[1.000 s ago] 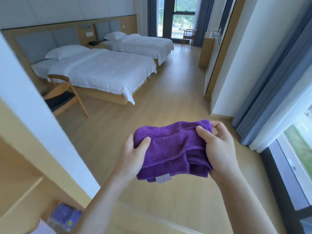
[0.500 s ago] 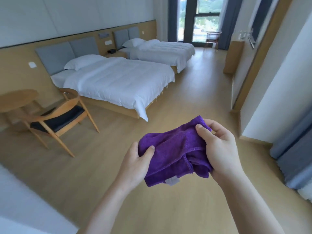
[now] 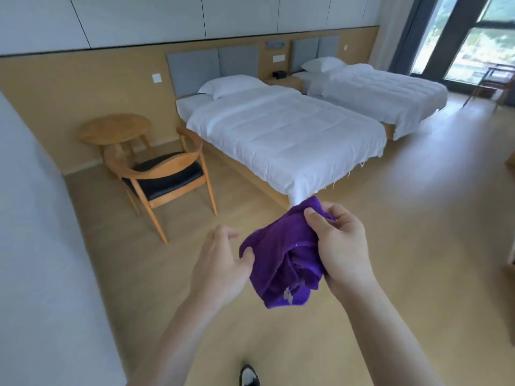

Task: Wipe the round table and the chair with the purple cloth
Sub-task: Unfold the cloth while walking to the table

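A bunched purple cloth (image 3: 278,260) hangs in front of me over the wooden floor. My right hand (image 3: 342,246) grips its upper right side, thumb pressed on top. My left hand (image 3: 220,263) is at the cloth's left edge; only its thumb touches the fabric, and its fingers are loosely curled and apart from it. Ahead to the left stands the wooden chair (image 3: 164,174) with a dark seat cushion. Behind it, against the wall, is the round wooden table (image 3: 114,128). Both are well beyond my hands.
A white bed (image 3: 278,135) stands right of the chair, with a second bed (image 3: 384,90) beyond it. A white wall (image 3: 36,246) runs close along my left. Another chair (image 3: 493,82) stands by the far window. My shoe (image 3: 249,376) shows at the bottom.
The view has swung left, bringing the round table and chair fully into view. My left hand has loosened from the cloth, which now hangs bunched mostly from my right hand.
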Motion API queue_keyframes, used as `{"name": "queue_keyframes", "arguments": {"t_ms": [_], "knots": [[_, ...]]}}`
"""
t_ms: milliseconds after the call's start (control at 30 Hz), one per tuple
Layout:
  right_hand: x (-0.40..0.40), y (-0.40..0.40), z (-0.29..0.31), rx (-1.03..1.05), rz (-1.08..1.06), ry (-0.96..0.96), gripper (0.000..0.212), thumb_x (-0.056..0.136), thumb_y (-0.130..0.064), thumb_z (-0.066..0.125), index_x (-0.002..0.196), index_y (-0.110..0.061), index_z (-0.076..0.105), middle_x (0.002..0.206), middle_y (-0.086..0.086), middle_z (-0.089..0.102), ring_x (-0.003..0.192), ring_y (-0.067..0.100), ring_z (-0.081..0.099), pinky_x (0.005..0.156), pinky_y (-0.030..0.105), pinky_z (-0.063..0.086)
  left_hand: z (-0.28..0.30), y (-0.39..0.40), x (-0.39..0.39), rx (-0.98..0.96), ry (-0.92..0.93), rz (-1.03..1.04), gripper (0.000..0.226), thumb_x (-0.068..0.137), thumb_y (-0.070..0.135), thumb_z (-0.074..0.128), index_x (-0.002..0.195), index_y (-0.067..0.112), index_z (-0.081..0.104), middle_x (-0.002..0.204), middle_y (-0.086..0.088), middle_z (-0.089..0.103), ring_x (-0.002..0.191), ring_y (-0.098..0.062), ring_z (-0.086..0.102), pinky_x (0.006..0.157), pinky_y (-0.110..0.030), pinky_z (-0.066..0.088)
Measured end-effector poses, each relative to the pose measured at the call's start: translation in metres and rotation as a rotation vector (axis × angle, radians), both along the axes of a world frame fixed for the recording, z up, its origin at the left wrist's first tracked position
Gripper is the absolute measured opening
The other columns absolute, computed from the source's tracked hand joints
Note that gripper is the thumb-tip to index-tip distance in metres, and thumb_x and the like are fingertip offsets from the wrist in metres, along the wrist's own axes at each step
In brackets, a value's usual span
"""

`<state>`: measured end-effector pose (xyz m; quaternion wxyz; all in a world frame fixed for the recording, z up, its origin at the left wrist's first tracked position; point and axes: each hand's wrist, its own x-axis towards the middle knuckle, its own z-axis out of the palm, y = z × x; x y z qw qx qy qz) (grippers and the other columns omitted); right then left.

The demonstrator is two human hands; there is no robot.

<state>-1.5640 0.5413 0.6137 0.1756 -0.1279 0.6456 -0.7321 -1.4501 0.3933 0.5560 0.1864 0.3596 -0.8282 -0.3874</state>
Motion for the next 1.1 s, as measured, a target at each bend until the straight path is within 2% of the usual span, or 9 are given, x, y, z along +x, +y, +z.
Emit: {"name": "queue_keyframes", "arguments": {"t_ms": [133, 300, 400, 467, 533, 700, 800, 900, 1100], "knots": [[-0.082, -0.08, -0.002, 0.102, 0.044, 0.059, 0.008, 0.098, -0.016, 0.064, 0.094, -0.017, 0.072, 0.077, 0.005, 0.077, 0.072, 0.024, 0.074, 0.065, 0.034, 0.059, 0.032, -0.049, -0.08, 0.369, 0.31, -0.15, 0.021, 0.087, 0.035, 0.066, 0.108, 0.033, 0.065, 0.108, 0.017, 0.07, 0.103, -0.003, 0.065, 0.082, -0.02, 0.05], [-0.176, -0.152, 0.011, 0.081, 0.069, 0.086, 0.007, 0.098, -0.019, 0.065, 0.101, -0.017, 0.07, 0.085, 0.003, 0.078, 0.083, 0.024, 0.076, 0.079, 0.043, 0.061, 0.067, -0.106, -0.185, 0.431, 0.409, -0.388, 0.028, 0.09, 0.031, 0.071, 0.116, 0.038, 0.066, 0.111, 0.023, 0.071, 0.105, 0.004, 0.065, 0.078, -0.011, 0.052], [-0.232, -0.189, 0.013, 0.02, 0.146, 0.07, 0.02, 0.095, -0.038, 0.06, 0.093, -0.023, 0.073, 0.088, 0.005, 0.077, 0.086, 0.023, 0.075, 0.076, 0.035, 0.06, 0.068, -0.141, -0.249, 0.45, 0.38, -0.442, 0.04, 0.087, 0.032, 0.075, 0.124, 0.038, 0.062, 0.111, 0.016, 0.073, 0.103, -0.001, 0.069, 0.079, -0.02, 0.058], [-0.269, -0.215, 0.006, 0.002, 0.22, 0.073, 0.032, 0.094, -0.044, 0.05, 0.083, -0.024, 0.071, 0.082, 0.001, 0.074, 0.079, 0.016, 0.072, 0.066, 0.022, 0.055, 0.06, -0.164, -0.292, 0.479, 0.345, -0.407, 0.046, 0.082, 0.033, 0.079, 0.122, 0.041, 0.06, 0.108, 0.013, 0.074, 0.098, -0.01, 0.073, 0.08, -0.034, 0.062], [-0.309, -0.243, -0.006, 0.002, 0.283, 0.08, 0.036, 0.096, -0.043, 0.044, 0.088, -0.02, 0.071, 0.081, -0.002, 0.074, 0.078, 0.011, 0.071, 0.066, 0.017, 0.052, 0.047, -0.189, -0.336, 0.461, 0.336, -0.316, 0.043, 0.081, 0.032, 0.079, 0.118, 0.043, 0.06, 0.107, 0.013, 0.073, 0.099, -0.012, 0.073, 0.083, -0.041, 0.062], [-0.418, -0.321, -0.032, 0.072, 0.351, 0.123, 0.034, 0.098, -0.023, 0.041, 0.112, -0.028, 0.071, 0.105, -0.005, 0.075, 0.106, 0.014, 0.069, 0.093, 0.03, 0.054, 0.025, -0.257, -0.445, 0.315, 0.326, -0.131, 0.021, 0.1, 0.022, 0.06, 0.102, 0.043, 0.065, 0.092, 0.013, 0.074, 0.086, -0.005, 0.071, 0.072, -0.024, 0.057], [-0.481, -0.366, -0.03, 0.127, 0.4, 0.101, 0.037, 0.099, -0.004, 0.049, 0.109, -0.033, 0.07, 0.09, -0.01, 0.074, 0.092, 0.012, 0.071, 0.08, 0.025, 0.057, 0.033, -0.303, -0.495, 0.356, 0.314, -0.072, 0.022, 0.105, 0.031, 0.053, 0.093, 0.041, 0.069, 0.084, 0.008, 0.075, 0.075, -0.006, 0.071, 0.06, -0.016, 0.052], [-0.534, -0.424, -0.021, 0.165, 0.487, 0.159, 0.029, 0.096, -0.004, 0.06, 0.105, -0.03, 0.072, 0.082, -0.009, 0.072, 0.083, 0.009, 0.07, 0.072, 0.021, 0.056, 0.036, -0.355, -0.528, 0.417, 0.357, 0.042, 0.027, 0.106, 0.035, 0.048, 0.095, 0.036, 0.073, 0.087, 0.003, 0.077, 0.079, -0.011, 0.073, 0.064, -0.022, 0.058], [-0.595, -0.55, -0.026, 0.192, 0.641, 0.232, 0.032, 0.094, 0.0, 0.061, 0.097, -0.03, 0.072, 0.093, -0.011, 0.074, 0.084, 0.005, 0.069, 0.07, 0.018, 0.055, 0.027, -0.469, -0.561, 0.463, 0.443, 0.287, 0.03, 0.109, 0.022, 0.042, 0.106, 0.031, 0.07, 0.093, 0.009, 0.077, 0.089, -0.004, 0.072, 0.064, -0.017, 0.057]]}}
